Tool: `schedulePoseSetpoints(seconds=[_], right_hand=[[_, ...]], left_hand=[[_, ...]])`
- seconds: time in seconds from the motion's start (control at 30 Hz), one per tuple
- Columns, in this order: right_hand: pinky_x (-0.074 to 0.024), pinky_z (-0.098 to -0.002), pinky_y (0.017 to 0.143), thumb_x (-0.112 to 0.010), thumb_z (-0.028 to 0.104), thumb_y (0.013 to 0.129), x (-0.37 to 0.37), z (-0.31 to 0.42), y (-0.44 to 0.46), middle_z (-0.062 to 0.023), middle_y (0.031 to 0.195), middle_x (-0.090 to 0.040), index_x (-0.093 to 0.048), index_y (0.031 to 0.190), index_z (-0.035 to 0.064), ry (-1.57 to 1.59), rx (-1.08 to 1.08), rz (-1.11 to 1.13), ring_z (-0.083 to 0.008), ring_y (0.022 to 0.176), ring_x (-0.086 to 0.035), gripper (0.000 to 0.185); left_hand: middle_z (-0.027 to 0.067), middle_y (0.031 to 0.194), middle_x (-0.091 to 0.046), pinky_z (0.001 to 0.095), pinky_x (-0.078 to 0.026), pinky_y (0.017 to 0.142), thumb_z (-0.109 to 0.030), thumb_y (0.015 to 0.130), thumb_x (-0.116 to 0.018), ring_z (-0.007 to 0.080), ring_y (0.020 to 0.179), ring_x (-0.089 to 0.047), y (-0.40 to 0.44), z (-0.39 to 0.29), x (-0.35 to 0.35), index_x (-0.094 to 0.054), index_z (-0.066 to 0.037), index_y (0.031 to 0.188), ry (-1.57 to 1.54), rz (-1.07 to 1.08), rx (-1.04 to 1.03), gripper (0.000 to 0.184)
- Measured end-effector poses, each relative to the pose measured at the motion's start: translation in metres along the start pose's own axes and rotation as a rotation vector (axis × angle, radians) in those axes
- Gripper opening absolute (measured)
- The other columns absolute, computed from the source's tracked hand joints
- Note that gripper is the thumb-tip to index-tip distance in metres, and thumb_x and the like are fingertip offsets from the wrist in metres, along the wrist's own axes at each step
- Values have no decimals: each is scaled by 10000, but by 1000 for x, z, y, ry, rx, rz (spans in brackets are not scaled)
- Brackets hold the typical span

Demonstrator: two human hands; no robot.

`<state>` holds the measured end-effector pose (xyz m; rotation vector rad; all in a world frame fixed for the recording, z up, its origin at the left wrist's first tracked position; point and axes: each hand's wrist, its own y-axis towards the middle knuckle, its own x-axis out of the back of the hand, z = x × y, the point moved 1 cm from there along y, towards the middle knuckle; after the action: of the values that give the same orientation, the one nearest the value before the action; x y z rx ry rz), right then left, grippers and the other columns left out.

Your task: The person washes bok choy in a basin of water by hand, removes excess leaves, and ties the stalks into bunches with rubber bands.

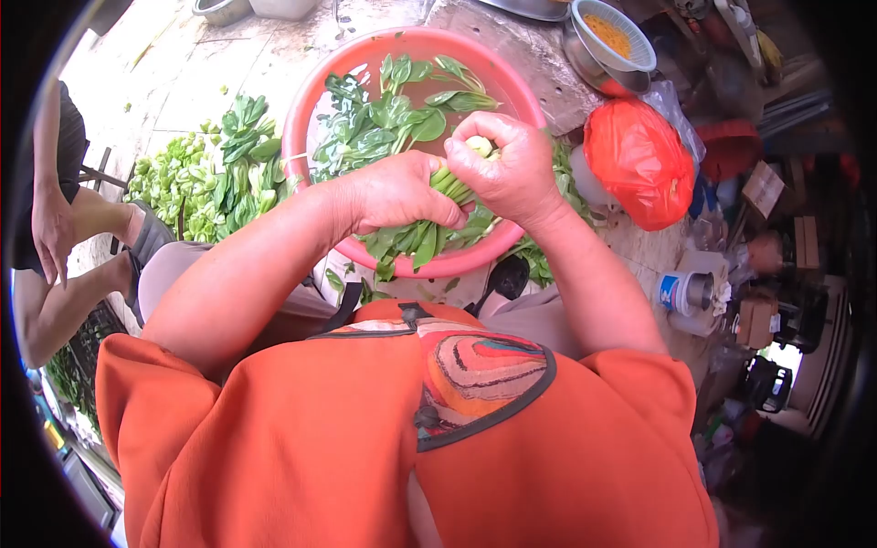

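A bunch of leafy greens is gripped in both hands over the near side of a pink basin. My left hand is closed around the green stems, with the leaves hanging down below it. Close beside it, my right hand wraps the pale stem ends, which show between thumb and fingers. In the basin, more leafy greens lie in water.
Left of the basin, a pile of leafy greens lies on the floor beside another person's leg. A red plastic bag, a bowl with a blue-white strainer and a white bucket stand at right.
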<state>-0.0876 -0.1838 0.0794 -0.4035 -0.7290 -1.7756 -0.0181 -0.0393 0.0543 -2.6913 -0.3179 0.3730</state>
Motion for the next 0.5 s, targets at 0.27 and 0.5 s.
schedulePoseSetpoints(seconds=[0.27,0.5], right_hand=[[-492,-273,562,-639,335,881,18,11,6,-62,950,-655,-606,1072,2,530,-384,150,-117,707,-621,385],[-523,-224,584,-673,288,853,13,8,-14,-85,995,-680,-605,1169,11,485,-447,275,-98,688,-638,426]], left_hand=[[33,747,-566,330,-513,653,-87,825,-661,158,644,-577,-3,5,-3,-548,-52,1006,-403,-56,-93,217],[3,701,-481,366,-452,679,-233,802,-688,147,566,-468,-9,2,16,-517,-85,933,-724,109,-266,261]])
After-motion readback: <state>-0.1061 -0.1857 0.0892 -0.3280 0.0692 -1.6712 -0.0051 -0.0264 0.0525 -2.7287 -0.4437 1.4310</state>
